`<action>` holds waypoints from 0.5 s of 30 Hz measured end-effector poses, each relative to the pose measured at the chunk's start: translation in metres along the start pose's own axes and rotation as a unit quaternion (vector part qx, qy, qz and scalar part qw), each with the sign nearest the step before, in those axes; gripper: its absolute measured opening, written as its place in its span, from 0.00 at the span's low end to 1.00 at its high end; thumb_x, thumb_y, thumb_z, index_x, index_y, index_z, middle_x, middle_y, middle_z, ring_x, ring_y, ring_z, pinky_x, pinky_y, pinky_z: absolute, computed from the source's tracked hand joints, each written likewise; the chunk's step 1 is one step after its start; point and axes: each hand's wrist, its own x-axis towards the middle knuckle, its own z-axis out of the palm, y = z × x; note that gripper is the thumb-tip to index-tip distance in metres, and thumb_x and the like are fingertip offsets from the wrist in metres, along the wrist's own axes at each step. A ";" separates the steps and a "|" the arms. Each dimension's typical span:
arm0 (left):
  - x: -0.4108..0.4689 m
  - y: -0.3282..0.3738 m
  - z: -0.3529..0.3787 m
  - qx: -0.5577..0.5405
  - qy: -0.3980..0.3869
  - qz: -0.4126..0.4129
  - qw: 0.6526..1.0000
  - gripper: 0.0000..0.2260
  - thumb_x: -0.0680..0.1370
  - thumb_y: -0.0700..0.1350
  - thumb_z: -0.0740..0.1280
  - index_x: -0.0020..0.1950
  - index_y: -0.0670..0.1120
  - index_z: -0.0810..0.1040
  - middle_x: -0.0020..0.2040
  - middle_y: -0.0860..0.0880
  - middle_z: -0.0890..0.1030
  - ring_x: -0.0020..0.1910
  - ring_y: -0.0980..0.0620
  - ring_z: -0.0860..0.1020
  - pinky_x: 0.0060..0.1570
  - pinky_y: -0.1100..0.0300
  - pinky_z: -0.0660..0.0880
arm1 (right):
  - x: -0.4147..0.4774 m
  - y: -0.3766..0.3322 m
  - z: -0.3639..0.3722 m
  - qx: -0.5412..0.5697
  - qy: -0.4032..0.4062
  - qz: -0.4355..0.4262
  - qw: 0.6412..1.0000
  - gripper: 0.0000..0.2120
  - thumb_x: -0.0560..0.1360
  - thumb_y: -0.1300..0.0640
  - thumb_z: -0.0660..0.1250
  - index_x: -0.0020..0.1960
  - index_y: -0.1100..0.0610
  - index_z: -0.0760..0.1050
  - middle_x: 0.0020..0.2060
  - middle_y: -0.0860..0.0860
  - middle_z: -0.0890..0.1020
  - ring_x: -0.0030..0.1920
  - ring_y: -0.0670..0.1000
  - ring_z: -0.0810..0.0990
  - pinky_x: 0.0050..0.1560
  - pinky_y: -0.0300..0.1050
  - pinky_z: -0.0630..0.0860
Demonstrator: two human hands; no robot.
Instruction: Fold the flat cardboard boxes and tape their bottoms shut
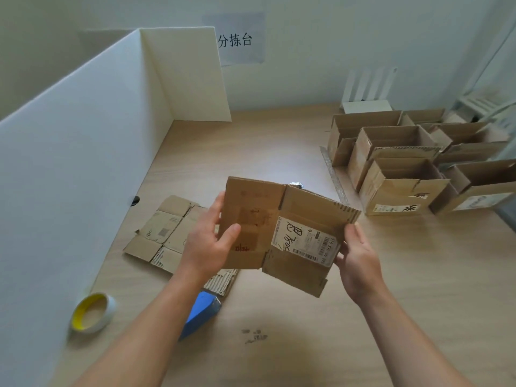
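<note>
While the flat box [279, 233] has yet to be opened out, both hands hold it up off the table [293, 339] in the middle of the frame, one at each side edge. I judge this to be the grip for pushing the two sides toward each other so the panels spring into a tube.

The left hand [212, 241] grasps the box's left edge: its thumb lies across the front panel and the other fingers [220, 198] curl round the edge to the back, mostly hidden. The right hand [357, 255] pinches the lower right edge just beside the white shipping label [305, 241], with its fingers tucked behind the cardboard where they cannot be seen. The box therefore sits between the two hands, tilted, its printed face toward the camera and its flaps flat in line with the panels.

More flat boxes [167, 233] lie stacked on the table left of centre, within reach of the left hand. A tape roll [93, 312] waits at lower left beside the white partition [69, 163], and a blue tool [201, 311] lies near it, probably kept close for the bottoms. Finished open boxes [405, 169] stand grouped at upper right, out of the working space.
</note>
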 end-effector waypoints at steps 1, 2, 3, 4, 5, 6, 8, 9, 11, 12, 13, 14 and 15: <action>-0.002 0.000 0.001 -0.003 0.002 0.006 1.000 0.30 0.79 0.47 0.68 0.77 0.64 0.60 0.69 0.57 0.72 0.65 0.56 0.74 0.59 0.51 0.78 | 0.000 0.002 0.001 0.003 0.014 -0.001 1.000 0.16 0.86 0.49 0.52 0.58 0.44 0.79 0.55 0.47 0.84 0.55 0.51 0.80 0.48 0.50 0.76; -0.003 0.002 0.002 -0.006 0.005 0.008 1.000 0.29 0.79 0.46 0.68 0.77 0.63 0.61 0.68 0.57 0.73 0.64 0.57 0.74 0.59 0.50 0.78 | 0.000 0.003 0.002 0.005 0.026 -0.003 1.000 0.17 0.85 0.48 0.52 0.58 0.44 0.79 0.55 0.46 0.84 0.57 0.51 0.80 0.51 0.51 0.77; -0.004 0.003 0.002 -0.009 0.009 0.005 1.000 0.28 0.79 0.46 0.68 0.76 0.62 0.63 0.67 0.58 0.73 0.63 0.58 0.74 0.59 0.49 0.78 | 0.000 0.004 0.003 0.009 0.035 -0.004 0.999 0.17 0.85 0.46 0.51 0.58 0.44 0.79 0.56 0.45 0.84 0.59 0.51 0.80 0.54 0.52 0.77; -0.003 0.004 0.002 -0.013 0.013 0.004 1.000 0.26 0.79 0.46 0.68 0.75 0.61 0.64 0.66 0.59 0.74 0.63 0.58 0.74 0.59 0.49 0.78 | -0.001 0.005 0.005 0.012 0.044 -0.001 0.999 0.18 0.85 0.44 0.50 0.59 0.44 0.79 0.57 0.45 0.83 0.61 0.51 0.79 0.56 0.53 0.76; -0.003 0.004 0.001 -0.018 0.015 0.003 1.000 0.24 0.79 0.46 0.68 0.73 0.61 0.66 0.65 0.61 0.74 0.64 0.59 0.74 0.59 0.49 0.78 | -0.002 0.005 0.007 0.017 0.050 0.005 0.999 0.19 0.84 0.42 0.50 0.60 0.44 0.78 0.58 0.45 0.83 0.62 0.50 0.79 0.58 0.54 0.76; -0.003 0.005 0.001 -0.024 0.016 0.004 1.000 0.23 0.79 0.47 0.68 0.72 0.61 0.66 0.64 0.63 0.74 0.64 0.60 0.74 0.59 0.49 0.78 | -0.002 0.006 0.008 0.022 0.055 0.016 0.998 0.21 0.83 0.39 0.49 0.61 0.44 0.78 0.59 0.45 0.83 0.62 0.49 0.79 0.58 0.54 0.76; -0.005 0.001 0.003 -0.034 0.022 0.017 0.999 0.22 0.78 0.48 0.68 0.71 0.60 0.67 0.64 0.63 0.75 0.65 0.60 0.73 0.59 0.50 0.77 | -0.003 0.006 0.012 0.031 0.059 0.037 0.997 0.27 0.79 0.33 0.50 0.64 0.46 0.77 0.60 0.45 0.83 0.61 0.49 0.79 0.53 0.52 0.75; -0.008 -0.001 0.004 -0.046 0.025 0.018 0.998 0.22 0.78 0.47 0.68 0.70 0.58 0.69 0.63 0.61 0.76 0.65 0.59 0.74 0.58 0.53 0.77 | -0.004 0.006 0.012 0.035 0.063 0.046 0.996 0.29 0.76 0.31 0.51 0.64 0.47 0.78 0.57 0.44 0.84 0.59 0.48 0.80 0.50 0.50 0.74; -0.013 -0.007 0.005 -0.082 0.030 0.000 0.996 0.17 0.78 0.43 0.70 0.66 0.52 0.73 0.60 0.57 0.79 0.64 0.56 0.76 0.53 0.63 0.78 | -0.005 0.004 0.014 0.032 0.068 0.051 0.996 0.28 0.74 0.31 0.53 0.57 0.48 0.80 0.50 0.43 0.86 0.51 0.44 0.83 0.46 0.49 0.74; -0.016 -0.011 0.005 -0.098 0.027 -0.015 0.995 0.15 0.76 0.44 0.71 0.62 0.50 0.75 0.58 0.56 0.80 0.62 0.55 0.77 0.51 0.66 0.77 | -0.006 0.004 0.014 0.029 0.068 0.051 0.996 0.26 0.73 0.32 0.55 0.54 0.48 0.80 0.48 0.42 0.86 0.49 0.44 0.84 0.46 0.49 0.75; -0.018 -0.016 0.005 -0.111 0.018 -0.035 0.993 0.14 0.74 0.48 0.71 0.59 0.51 0.76 0.55 0.55 0.81 0.61 0.54 0.78 0.53 0.65 0.77 | -0.007 0.005 0.014 0.024 0.066 0.047 0.996 0.25 0.72 0.32 0.57 0.53 0.49 0.80 0.46 0.43 0.86 0.48 0.44 0.85 0.46 0.49 0.75; -0.020 -0.021 0.005 -0.123 0.002 -0.052 0.991 0.15 0.72 0.51 0.71 0.57 0.52 0.77 0.54 0.54 0.82 0.59 0.54 0.79 0.57 0.59 0.77 | -0.008 0.006 0.015 0.016 0.063 0.044 0.997 0.24 0.71 0.33 0.58 0.52 0.49 0.80 0.45 0.43 0.86 0.47 0.44 0.85 0.45 0.48 0.76; -0.021 -0.026 0.005 -0.137 -0.013 -0.065 0.988 0.15 0.71 0.53 0.70 0.57 0.53 0.79 0.54 0.54 0.83 0.58 0.53 0.80 0.60 0.51 0.77 | -0.009 0.007 0.016 0.007 0.059 0.043 0.997 0.23 0.70 0.34 0.60 0.51 0.49 0.81 0.46 0.43 0.86 0.47 0.44 0.85 0.45 0.48 0.76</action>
